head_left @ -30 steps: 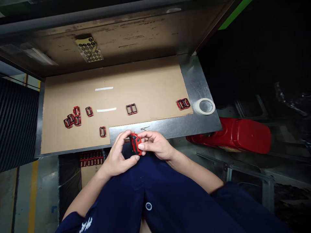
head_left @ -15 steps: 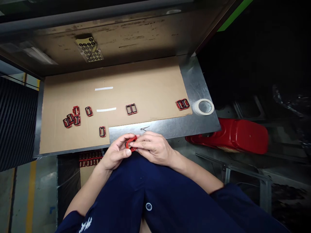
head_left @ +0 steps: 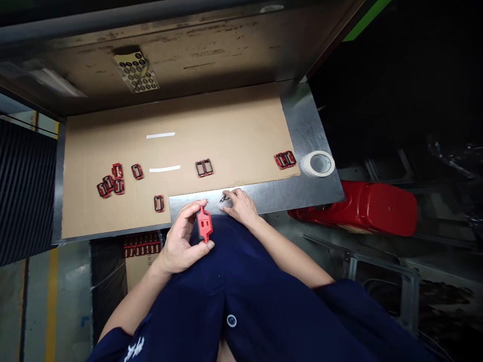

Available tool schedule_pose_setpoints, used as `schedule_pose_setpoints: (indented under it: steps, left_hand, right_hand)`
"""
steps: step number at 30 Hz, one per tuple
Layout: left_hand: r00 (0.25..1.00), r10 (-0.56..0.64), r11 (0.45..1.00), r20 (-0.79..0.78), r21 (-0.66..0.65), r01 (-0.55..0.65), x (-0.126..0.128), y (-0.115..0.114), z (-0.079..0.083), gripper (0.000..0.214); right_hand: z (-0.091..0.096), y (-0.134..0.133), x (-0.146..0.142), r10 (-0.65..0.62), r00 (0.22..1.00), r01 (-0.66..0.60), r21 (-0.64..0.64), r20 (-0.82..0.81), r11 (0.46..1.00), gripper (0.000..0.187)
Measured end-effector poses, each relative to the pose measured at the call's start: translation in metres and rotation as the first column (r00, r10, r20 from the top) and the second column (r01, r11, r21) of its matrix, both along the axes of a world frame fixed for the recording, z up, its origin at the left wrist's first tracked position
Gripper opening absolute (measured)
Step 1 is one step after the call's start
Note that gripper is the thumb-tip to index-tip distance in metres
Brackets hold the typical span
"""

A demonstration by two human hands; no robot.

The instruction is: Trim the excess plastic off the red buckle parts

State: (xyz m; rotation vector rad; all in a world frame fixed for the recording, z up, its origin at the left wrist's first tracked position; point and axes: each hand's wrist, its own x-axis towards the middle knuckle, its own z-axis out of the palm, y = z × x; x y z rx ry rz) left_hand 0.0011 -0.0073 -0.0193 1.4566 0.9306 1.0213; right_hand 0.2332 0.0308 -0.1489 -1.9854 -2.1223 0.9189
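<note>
My left hand (head_left: 184, 236) holds a red plastic piece (head_left: 205, 224) by its ends, between thumb and fingers. Its flat side with two small slots faces up, and a dark edge shows at its left. Just right of it, my right hand (head_left: 240, 205) rests at the bare metal front strip of the bench, thumb and forefinger around a small slim metal tool (head_left: 223, 198). Most of the tool is hidden under the fingers, so its kind is unclear. Nearest on the cardboard are a single red-and-black frame (head_left: 159, 203) and a joined-looking pair of frames (head_left: 204, 167).
Several more red-and-black frames (head_left: 118, 186) lie at left, and others (head_left: 285, 159) at right near a tape roll (head_left: 319, 164). Cardboard (head_left: 234, 120) covers the bench. A sticker sheet (head_left: 136, 72) is on the back panel. A red stool (head_left: 390, 208) stands right; more frames (head_left: 141, 247) sit below.
My right hand has left the red piece and moved up and right to the small metal tool. My left hand keeps the piece, now turned with its slotted side showing.
</note>
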Motion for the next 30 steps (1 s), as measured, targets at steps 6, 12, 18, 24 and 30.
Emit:
schedule_pose_setpoints:
  steps: [6, 12, 18, 24, 30]
  left_hand:
    - [0.992, -0.052, 0.998, -0.115, 0.021, 0.054, -0.004, 0.001, 0.002, 0.077]
    - [0.999, -0.041, 0.999, 0.022, -0.025, 0.042, -0.003, 0.006, 0.001, 0.076]
    - [0.993, -0.020, 0.994, 0.118, -0.104, 0.033, -0.003, 0.008, -0.002, 0.077]
    - [0.989, -0.022, 0.991, 0.147, -0.128, 0.041, -0.004, 0.008, -0.004, 0.077]
    - [0.986, -0.067, 0.986, 0.151, -0.144, 0.089, -0.003, 0.006, -0.005, 0.075]
  right_hand:
    - [-0.016, 0.002, 0.014, 0.014, 0.999, -0.013, 0.026, -0.032, 1.000, 0.041]
    - [-0.018, -0.009, 0.022, 0.067, 0.995, -0.060, 0.087, -0.070, 0.994, 0.037]
    - [-0.028, -0.025, 0.028, 0.044, 0.994, -0.031, 0.135, -0.096, 0.990, 0.024]
    - [-0.024, -0.027, 0.036, 0.041, 0.996, -0.029, 0.137, -0.085, 0.990, 0.034]
    - [-0.016, -0.006, 0.047, 0.121, 0.983, -0.104, 0.123, -0.138, 0.987, 0.037]
